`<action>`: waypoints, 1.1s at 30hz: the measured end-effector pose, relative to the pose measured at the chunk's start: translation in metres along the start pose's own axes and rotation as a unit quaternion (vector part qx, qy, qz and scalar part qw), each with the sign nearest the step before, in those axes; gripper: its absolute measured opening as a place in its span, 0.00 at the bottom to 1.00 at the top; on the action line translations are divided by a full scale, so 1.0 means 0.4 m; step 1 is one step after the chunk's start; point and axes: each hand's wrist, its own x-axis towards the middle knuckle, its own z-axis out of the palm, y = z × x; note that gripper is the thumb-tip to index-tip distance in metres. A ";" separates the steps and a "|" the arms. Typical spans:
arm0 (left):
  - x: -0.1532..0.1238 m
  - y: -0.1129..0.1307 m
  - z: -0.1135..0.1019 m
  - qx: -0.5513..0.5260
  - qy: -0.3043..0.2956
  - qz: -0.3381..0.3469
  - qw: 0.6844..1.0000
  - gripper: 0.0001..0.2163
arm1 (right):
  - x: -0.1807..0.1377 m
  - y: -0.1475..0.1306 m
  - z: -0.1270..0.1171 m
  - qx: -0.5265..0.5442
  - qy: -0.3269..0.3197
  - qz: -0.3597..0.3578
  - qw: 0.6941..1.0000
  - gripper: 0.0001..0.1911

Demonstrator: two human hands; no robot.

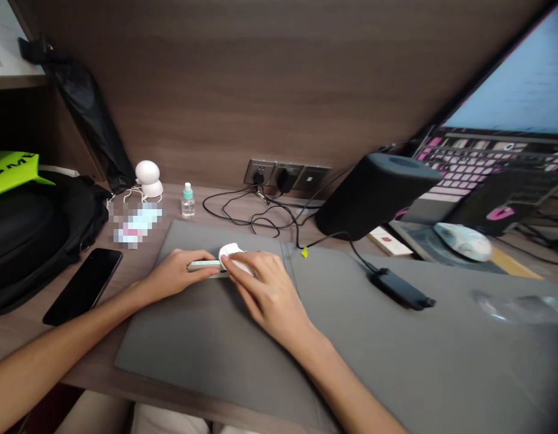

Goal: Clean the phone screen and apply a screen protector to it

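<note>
My left hand (pixel 177 271) grips one end of a thin, pale phone-like device (pixel 203 265), seen nearly edge-on just above the grey desk mat (pixel 193 337). The fingers of my right hand (pixel 272 289) are closed on a crumpled white tissue (pixel 231 249) and press it against the device's right end. Both hands meet near the mat's far left part. Much of the device is hidden behind the fingers and the tissue, so its exact kind does not show for certain.
Left of the mat lie a black phone (pixel 84 285) and a black backpack (pixel 35 223). Behind stand a small spray bottle (pixel 187 204), a white round device (pixel 147 176) and tangled cables (pixel 247 211). To the right are a black cylinder (pixel 364 196), a black adapter (pixel 401 289), a mouse (pixel 464 241) and a laptop (pixel 469 163).
</note>
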 end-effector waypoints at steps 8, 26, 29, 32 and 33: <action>-0.001 0.009 -0.004 0.011 -0.005 -0.014 1.000 0.15 | -0.004 0.017 -0.034 -0.056 0.059 0.057 0.995 0.12; 0.010 -0.063 0.019 -0.004 0.023 0.022 0.999 0.13 | 0.080 -0.062 0.073 -0.061 -0.026 -0.117 0.991 0.25; 0.004 -0.043 0.013 -0.011 0.024 -0.010 1.000 0.13 | 0.037 -0.007 0.034 -0.070 0.013 -0.105 0.992 0.25; 0.000 -0.021 0.005 -0.022 0.010 -0.052 0.998 0.15 | -0.013 0.049 -0.012 -0.048 0.029 -0.034 0.998 0.25; 0.000 -0.016 0.003 -0.023 0.005 -0.063 0.998 0.16 | -0.025 0.062 -0.024 -0.034 0.030 -0.003 0.999 0.24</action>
